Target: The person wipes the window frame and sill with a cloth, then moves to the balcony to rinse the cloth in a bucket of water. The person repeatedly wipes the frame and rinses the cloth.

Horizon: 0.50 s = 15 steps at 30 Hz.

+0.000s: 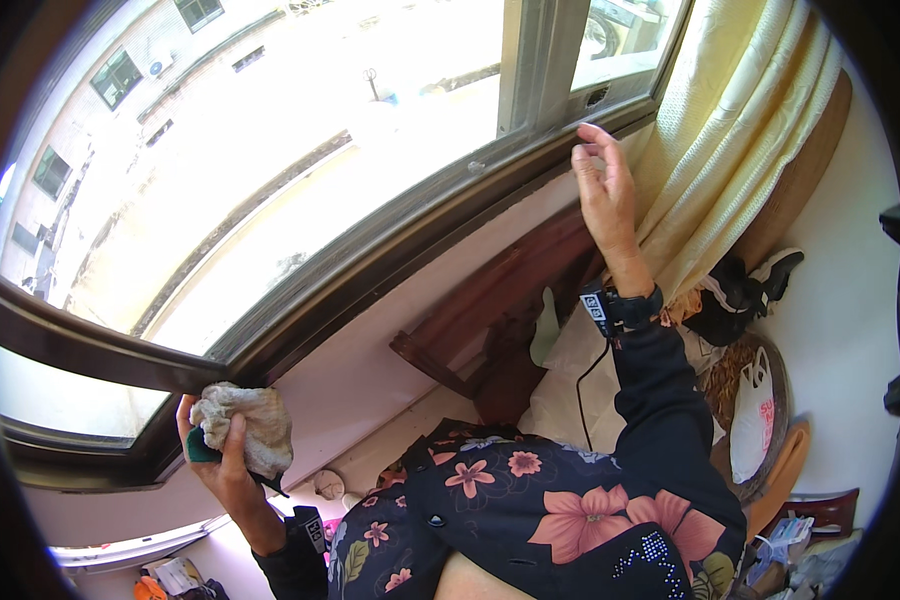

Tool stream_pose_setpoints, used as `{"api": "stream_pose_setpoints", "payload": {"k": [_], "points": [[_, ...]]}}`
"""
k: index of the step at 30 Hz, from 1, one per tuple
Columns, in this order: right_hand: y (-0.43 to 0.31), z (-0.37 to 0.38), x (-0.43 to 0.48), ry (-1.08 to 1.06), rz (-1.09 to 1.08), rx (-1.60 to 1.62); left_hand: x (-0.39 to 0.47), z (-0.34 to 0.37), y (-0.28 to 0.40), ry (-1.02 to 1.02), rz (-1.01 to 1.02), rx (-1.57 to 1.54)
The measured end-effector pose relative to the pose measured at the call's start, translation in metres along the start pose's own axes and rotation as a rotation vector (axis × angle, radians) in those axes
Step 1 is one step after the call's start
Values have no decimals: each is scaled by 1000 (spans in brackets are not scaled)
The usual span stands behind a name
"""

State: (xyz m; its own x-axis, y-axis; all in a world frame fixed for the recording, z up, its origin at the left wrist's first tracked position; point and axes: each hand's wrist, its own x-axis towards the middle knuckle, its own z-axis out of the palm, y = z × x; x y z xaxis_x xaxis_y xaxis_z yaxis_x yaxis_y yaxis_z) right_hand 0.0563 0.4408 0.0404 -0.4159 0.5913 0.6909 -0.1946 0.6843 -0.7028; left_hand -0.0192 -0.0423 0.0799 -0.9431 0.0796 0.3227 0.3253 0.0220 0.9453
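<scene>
My left hand (232, 469) grips a crumpled, greyish-white cloth (251, 427). A dark green piece of material (203, 445) shows under the thumb. The cloth is at the lower corner of the dark brown window frame (390, 247); whether it presses on the frame is hard to tell. My right hand (606, 199) is raised at the frame's right part, its fingers loosely curled and holding nothing. Its fingertips overlap the sliding track in the picture, and contact is unclear. A clear glass pane (330, 150) fills much of the upper left.
A pale yellow curtain (712, 135) hangs beside my right hand. Below the window stands dark reddish wooden furniture (502, 277). At the right are black-and-white shoes (780, 274) and a white plastic bag (752, 427) on a round basket (780, 382). A cable (581, 390) runs from my right wrist.
</scene>
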Motion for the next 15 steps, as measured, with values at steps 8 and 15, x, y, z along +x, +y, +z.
{"api": "stream_pose_setpoints", "payload": {"k": [8,15], "points": [[3,3,2,29,-37,-174,4,24,8,-122,43,119],[13,-7,4,43,-20,-162,8,36,9,-184,16,136]]}}
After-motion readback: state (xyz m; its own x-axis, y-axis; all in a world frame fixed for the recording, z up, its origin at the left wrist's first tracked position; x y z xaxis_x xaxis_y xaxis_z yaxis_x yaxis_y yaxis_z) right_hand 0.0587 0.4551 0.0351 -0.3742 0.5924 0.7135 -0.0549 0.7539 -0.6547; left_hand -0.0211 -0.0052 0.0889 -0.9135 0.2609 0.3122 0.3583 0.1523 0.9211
